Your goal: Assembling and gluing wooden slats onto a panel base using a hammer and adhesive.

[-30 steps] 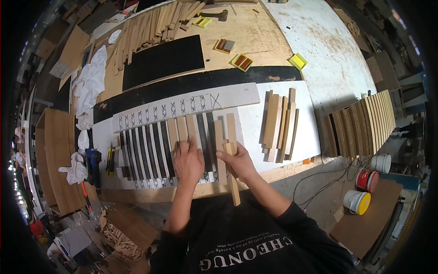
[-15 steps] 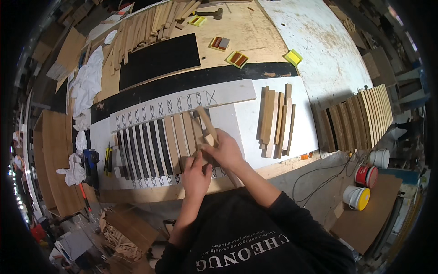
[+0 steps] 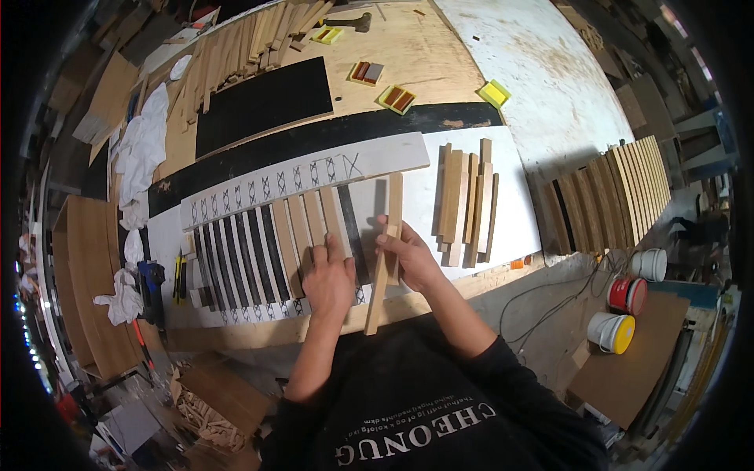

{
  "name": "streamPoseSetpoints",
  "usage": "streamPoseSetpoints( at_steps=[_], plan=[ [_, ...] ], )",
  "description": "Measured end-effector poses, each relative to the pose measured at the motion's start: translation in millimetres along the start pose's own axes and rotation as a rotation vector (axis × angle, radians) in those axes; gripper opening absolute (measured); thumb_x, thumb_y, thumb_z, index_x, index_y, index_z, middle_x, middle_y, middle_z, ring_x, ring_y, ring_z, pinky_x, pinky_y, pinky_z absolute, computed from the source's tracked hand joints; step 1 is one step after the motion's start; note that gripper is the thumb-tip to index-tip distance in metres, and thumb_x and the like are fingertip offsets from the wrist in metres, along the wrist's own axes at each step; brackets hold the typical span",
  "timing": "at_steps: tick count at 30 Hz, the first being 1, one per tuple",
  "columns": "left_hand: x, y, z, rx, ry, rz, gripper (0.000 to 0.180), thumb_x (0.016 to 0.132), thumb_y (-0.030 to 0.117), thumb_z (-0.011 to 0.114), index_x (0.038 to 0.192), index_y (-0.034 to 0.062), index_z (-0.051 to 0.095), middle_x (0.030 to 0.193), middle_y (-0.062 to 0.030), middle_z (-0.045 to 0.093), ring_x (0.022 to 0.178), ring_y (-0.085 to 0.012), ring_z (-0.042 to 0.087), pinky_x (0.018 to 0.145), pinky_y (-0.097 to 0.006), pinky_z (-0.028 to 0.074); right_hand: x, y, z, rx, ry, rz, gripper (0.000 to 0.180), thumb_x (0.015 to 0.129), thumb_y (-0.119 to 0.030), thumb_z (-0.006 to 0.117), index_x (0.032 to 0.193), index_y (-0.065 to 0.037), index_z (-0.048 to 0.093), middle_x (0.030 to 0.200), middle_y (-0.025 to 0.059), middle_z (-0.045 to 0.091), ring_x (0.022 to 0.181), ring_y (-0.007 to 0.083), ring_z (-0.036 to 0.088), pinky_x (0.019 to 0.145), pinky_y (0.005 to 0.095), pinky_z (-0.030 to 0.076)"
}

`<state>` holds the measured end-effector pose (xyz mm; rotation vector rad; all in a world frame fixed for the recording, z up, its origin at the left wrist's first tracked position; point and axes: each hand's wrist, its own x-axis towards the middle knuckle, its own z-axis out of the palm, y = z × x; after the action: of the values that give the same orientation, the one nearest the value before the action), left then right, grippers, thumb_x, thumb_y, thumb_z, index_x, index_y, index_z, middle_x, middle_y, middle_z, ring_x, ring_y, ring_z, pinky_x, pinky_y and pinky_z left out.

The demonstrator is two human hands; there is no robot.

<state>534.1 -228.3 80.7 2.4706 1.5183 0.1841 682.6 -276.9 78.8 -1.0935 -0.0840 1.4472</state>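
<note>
Your right hand [image 3: 410, 255] pinches two wooden slats [image 3: 386, 251]; your left hand [image 3: 328, 276], fingers together, presses three laid slats [image 3: 302, 228]. Six spare slats [image 3: 465, 200] lie beside.

Loose slats [image 3: 465, 200] right of slat row [image 3: 271, 239]

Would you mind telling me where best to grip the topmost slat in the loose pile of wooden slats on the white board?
Probably at its near end, coming from above: the loose pile of wooden slats lies flat, lengthwise away from the person, near ends staggered and free on the white board.
</note>
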Motion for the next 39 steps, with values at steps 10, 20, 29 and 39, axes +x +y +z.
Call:
streamPoseSetpoints(
  at_steps=[10,20,29,39],
  plan=[
    [-2,3,-4,-0.005,0.027,0.017,0.039,0.082,0.022,0.061,0.117,0.0069,0.057,0.091,-0.0117,0.050,0.076,-0.0324,0.057,0.068,-0.041,0.049,-7,-7,5,0.035,0.012,-0.026,0.034,0.081,-0.007,0.068,0.111,-0.003,0.053,0.090,0.0029,0.060,0.079,0.0094,0.058,0.070,0.0223,0.048],
    [-41,18,-20,-1.104,-0.267,-0.170,0.047,0.086,0.026,0.060,0.127,0.0068,0.050,0.085,-0.0129,0.066,0.064,-0.0237,0.064,0.062,-0.030,0.049,3,-7,13,0.177,-0.095,-0.051,0.046,0.093,-0.032,0.052,0.127,-0.003,0.045,0.110,0.0073,0.057,0.093,0.0144,0.055,0.080,0.0299,0.047],
    [-17,21,-23,-0.063,-0.107,0.018,0.055,0.084,0.032,0.051,0.135,0.0152,0.039,0.059,-0.0119,0.062,0.052,-0.0306,0.061,0.051,-0.042,0.049,9,-4,11,-0.168,0.096,-0.082,0.037,0.096,-0.029,0.046,0.127,-0.011,0.047,0.097,0.0032,0.059,0.075,0.0115,0.054,0.066,0.0291,0.047],
    [17,29,-15,0.035,-0.299,0.016,0.057,0.085,0.029,0.051,0.136,0.0075,0.038,0.063,-0.0159,0.064,0.057,-0.0307,0.063,0.055,-0.042,0.050,7,2,1,0.015,0.014,-0.185,0.032,0.096,-0.022,0.042,0.120,-0.003,0.050,0.084,0.0051,0.062,0.067,0.0094,0.052,0.064,0.0244,0.045]
  ],
)
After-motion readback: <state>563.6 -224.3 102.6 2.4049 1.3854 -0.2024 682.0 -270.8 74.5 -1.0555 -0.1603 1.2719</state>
